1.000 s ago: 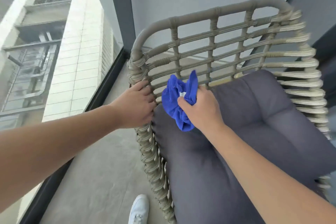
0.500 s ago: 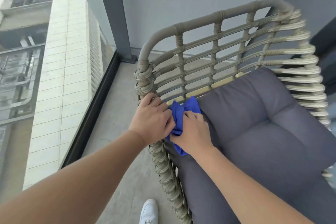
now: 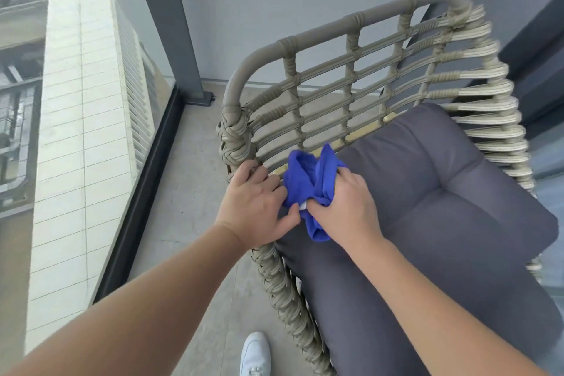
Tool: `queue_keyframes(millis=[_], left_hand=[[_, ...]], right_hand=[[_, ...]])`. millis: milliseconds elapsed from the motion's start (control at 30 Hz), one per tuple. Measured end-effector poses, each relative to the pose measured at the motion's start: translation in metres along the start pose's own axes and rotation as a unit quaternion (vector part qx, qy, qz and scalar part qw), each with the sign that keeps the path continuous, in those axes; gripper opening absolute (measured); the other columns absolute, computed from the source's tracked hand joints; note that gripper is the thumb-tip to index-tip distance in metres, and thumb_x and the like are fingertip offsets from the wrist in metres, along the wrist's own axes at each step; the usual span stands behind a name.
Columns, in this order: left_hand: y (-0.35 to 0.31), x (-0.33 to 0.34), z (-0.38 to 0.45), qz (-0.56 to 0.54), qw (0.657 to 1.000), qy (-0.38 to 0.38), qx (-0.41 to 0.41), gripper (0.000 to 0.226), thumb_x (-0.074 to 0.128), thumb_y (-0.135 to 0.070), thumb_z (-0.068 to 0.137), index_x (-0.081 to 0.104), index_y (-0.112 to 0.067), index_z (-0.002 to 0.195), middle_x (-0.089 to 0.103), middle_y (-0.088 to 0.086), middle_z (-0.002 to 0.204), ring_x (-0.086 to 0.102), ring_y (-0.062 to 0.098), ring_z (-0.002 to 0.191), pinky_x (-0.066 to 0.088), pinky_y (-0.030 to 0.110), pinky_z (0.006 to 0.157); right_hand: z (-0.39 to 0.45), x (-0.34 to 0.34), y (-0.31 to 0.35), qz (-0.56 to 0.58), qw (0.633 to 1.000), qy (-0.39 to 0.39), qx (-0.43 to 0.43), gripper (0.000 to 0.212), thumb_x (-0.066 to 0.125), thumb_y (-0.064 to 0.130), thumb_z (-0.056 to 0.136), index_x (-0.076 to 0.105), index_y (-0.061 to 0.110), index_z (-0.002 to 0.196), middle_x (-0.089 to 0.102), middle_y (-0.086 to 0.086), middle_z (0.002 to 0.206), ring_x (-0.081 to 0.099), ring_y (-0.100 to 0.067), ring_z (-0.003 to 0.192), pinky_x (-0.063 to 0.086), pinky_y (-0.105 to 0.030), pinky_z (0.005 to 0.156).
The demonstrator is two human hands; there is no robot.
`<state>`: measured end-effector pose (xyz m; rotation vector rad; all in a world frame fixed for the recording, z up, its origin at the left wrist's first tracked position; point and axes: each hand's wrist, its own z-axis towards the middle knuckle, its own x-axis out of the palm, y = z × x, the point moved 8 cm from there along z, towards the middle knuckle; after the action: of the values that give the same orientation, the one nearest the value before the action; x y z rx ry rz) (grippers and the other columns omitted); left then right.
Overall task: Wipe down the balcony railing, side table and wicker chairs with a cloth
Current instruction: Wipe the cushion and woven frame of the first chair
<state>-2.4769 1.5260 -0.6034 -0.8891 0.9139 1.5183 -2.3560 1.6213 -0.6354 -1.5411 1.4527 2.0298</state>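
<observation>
A wicker chair (image 3: 351,82) with a grey-beige woven frame stands in front of me, a dark grey cushion (image 3: 442,207) on its seat. My right hand (image 3: 345,207) grips a bunched blue cloth (image 3: 308,180) at the chair's near left corner, where the side weave meets the cushion. My left hand (image 3: 256,204) rests on the woven rim of the chair right beside the cloth, its thumb touching the cloth's lower edge. Part of the cloth is hidden under my right hand.
A glass balcony panel with a dark bottom rail (image 3: 143,192) runs along the left, close to the chair. A dark post (image 3: 171,24) stands at the corner against a grey wall. My white shoe (image 3: 254,354) is on the concrete floor beside the chair.
My right hand with the cloth dropped from the backrest slats to the chair's lower corner, then lifted slightly so more cloth shows. My left hand shifted right on the rim to meet it.
</observation>
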Motion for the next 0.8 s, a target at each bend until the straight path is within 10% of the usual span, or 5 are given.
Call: queue_keyframes(millis=[133, 267, 567, 800], left_hand=[[0.0, -0.002, 0.003, -0.001, 1.0, -0.028, -0.008, 0.033, 0.054, -0.034, 0.088, 0.059, -0.017, 0.06, 0.049, 0.0, 0.06, 0.048, 0.027, 0.066, 0.044, 0.043, 0.095], [0.002, -0.002, 0.0, 0.012, 1.0, -0.027, -0.003, 0.032, 0.052, -0.028, 0.087, 0.057, -0.017, 0.057, 0.047, 0.0, 0.057, 0.045, 0.027, 0.063, 0.043, 0.042, 0.096], [-0.001, 0.0, 0.002, 0.045, 0.999, 0.003, 0.005, 0.032, 0.05, -0.025, 0.086, 0.05, -0.018, 0.054, 0.042, -0.001, 0.055, 0.041, 0.028, 0.061, 0.045, 0.042, 0.092], [-0.001, 0.002, 0.002, 0.08, 0.995, 0.055, -0.002, 0.034, 0.046, -0.025, 0.086, 0.055, -0.015, 0.055, 0.048, 0.001, 0.054, 0.042, 0.029, 0.061, 0.044, 0.044, 0.092]], right_hand=[[0.053, 0.043, 0.013, -0.037, 0.993, 0.109, 0.016, 0.04, 0.058, 0.051, 0.082, 0.058, 0.018, 0.105, 0.058, -0.001, 0.104, 0.059, -0.03, 0.1, 0.046, -0.039, 0.074], [0.041, 0.089, 0.018, -0.141, 0.975, 0.168, 0.029, 0.044, 0.057, 0.036, 0.092, 0.056, 0.017, 0.132, 0.05, -0.003, 0.142, 0.04, -0.031, 0.136, 0.036, -0.047, 0.109], [0.006, 0.071, 0.003, -0.088, 0.99, 0.105, 0.011, 0.04, 0.066, 0.056, 0.086, 0.053, 0.021, 0.097, 0.057, 0.002, 0.112, 0.047, -0.027, 0.12, 0.042, -0.045, 0.097], [-0.038, 0.06, -0.013, -0.099, 0.991, 0.086, -0.027, 0.052, 0.072, 0.064, 0.081, 0.06, 0.021, 0.108, 0.056, 0.006, 0.11, 0.047, -0.025, 0.116, 0.041, -0.042, 0.093]])
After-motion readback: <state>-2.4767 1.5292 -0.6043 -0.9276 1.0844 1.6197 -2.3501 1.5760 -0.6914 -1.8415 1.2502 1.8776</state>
